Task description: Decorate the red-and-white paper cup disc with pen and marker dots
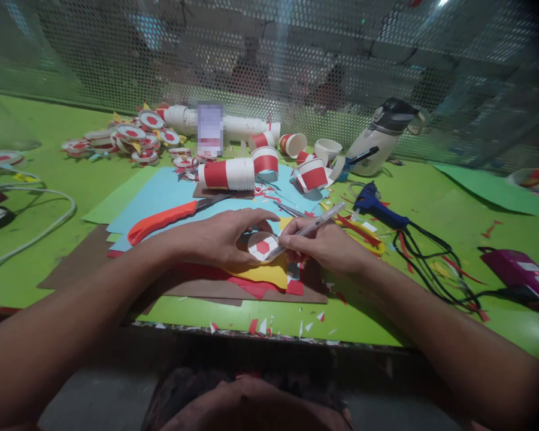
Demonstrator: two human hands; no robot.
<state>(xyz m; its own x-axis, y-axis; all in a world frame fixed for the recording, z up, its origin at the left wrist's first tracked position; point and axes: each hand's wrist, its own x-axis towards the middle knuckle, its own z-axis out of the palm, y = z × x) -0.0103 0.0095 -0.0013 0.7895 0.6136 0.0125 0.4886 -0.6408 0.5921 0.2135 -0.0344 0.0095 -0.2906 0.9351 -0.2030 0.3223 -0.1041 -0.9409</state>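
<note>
White and round, with a red hexagon at its middle, a small disc point(262, 246) sits at the centre of the frame, just above a torn-edged yellow paper sheet point(260, 276). The left hand point(231, 236) curls around its left side, partly closed, thumb by the lower edge and fingers arched over the top, steadying it. The right hand point(317, 240) is closed in a writing grip on a slim translucent pen point(326, 218), whose lower end reaches the disc's right edge; whether the tip touches it is too small to tell. Beneath the hands, brown sheets point(72, 266) and a light blue sheet point(137, 203) overlap on the bright green surface point(18, 239). An orange-handled cutter point(166, 218) lies left of centre, above the left forearm, and yellow-handled scissors point(362, 234) lie just right of the right hand. Farther right rests a dark blue glue gun point(379, 206) with a looping black cord, near a magenta box-shaped object point(516, 269) at the right edge. Nested red-and-white paper cups point(227, 175) lie on their side at upper centre; red-and-white wheel-like pieces point(130, 133) heap up at upper left. A white bottle with a black lid point(377, 137) leans at upper right, before a perforated metal panel point(296, 60).
</note>
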